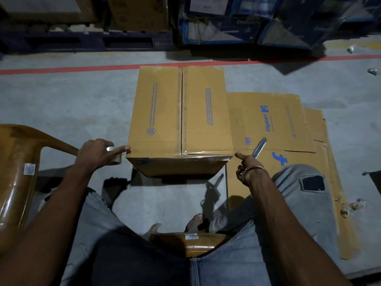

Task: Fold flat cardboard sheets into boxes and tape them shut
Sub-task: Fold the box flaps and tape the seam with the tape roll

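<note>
Cardboard box (181, 120) stands closed in the frame's centre on the floor (68, 104), left hand (97, 151) gripping a tape roll (113, 156) at its near-left corner, right hand (246, 167) gripping a cutter (259, 146) at its near-right corner.

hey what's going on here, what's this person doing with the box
A seated person is taping a folded cardboard box shut on the floor. The left hand holds a roll of clear tape at the box's near left corner, index finger on the edge. The right hand grips a utility knife at the near right corner. Tape already runs along the centre seam. Flat cardboard sheets lie to the right.
</note>
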{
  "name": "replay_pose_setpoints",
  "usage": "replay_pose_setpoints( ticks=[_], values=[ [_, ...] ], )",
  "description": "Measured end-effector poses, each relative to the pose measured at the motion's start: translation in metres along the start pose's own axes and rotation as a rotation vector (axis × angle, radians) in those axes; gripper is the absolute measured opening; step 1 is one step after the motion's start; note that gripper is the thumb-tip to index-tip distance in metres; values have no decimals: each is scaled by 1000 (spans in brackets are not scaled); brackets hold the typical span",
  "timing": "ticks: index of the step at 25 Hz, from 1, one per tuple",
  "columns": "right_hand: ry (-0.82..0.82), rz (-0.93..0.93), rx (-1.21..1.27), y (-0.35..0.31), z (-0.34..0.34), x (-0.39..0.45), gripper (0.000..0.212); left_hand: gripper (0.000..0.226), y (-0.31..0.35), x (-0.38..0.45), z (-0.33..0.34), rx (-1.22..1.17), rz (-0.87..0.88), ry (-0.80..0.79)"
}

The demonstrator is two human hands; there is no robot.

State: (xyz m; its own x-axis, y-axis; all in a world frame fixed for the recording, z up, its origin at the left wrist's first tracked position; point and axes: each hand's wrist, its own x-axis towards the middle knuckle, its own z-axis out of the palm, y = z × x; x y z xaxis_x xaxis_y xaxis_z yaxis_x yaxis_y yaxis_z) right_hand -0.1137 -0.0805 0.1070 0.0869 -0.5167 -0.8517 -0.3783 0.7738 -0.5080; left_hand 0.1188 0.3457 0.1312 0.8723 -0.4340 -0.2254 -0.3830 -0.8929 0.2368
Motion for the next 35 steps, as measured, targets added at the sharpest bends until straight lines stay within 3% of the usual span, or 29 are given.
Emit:
replay_pose_setpoints(
  ticks=[3,4,7,10,13,15,17,19,21,22,26,30,35],
  values=[
    [15,-1,-7,3,6,3,35,38,-5,1,10,122,98,-16],
    [9,-1,-2,4,7,5,34,33,-4,1,12,95,45,-31],
    [25,4,44,9,12,7,34,61,2,-2,16,-100,-159,-45],
    [48,-16,52,9,17,0,31,73,5,2,18,-65,-125,-107],
    [22,-21,37,10,19,-8,15,81,5,3,17,-51,-124,-144],
    [108,-27,-78,13,17,-10,22,85,3,5,22,-49,-128,-165],
    [359,-250,-277,13,18,-18,31,92,3,7,26,-85,-121,-169],
    [461,-636,-412,11,32,-38,29,96,3,10,27,-112,-137,-162],
    [286,-955,-548,20,62,-75,22,94,2,12,28,-116,-133,-155],
    [139,-1019,-636,31,81,-95,22,93,2,12,28,-113,-131,-148],
    [-354,-968,-1032,98,165,-132,50,93,2,13,34,-94,-135,-135],
    [-405,-1040,-1238,132,215,-140,59,90,-3,15,40,-112,-130,-113],
    [-340,-1121,-1437,116,216,-118,67,93,-5,20,44,-174,-119,-132]
  ],
)
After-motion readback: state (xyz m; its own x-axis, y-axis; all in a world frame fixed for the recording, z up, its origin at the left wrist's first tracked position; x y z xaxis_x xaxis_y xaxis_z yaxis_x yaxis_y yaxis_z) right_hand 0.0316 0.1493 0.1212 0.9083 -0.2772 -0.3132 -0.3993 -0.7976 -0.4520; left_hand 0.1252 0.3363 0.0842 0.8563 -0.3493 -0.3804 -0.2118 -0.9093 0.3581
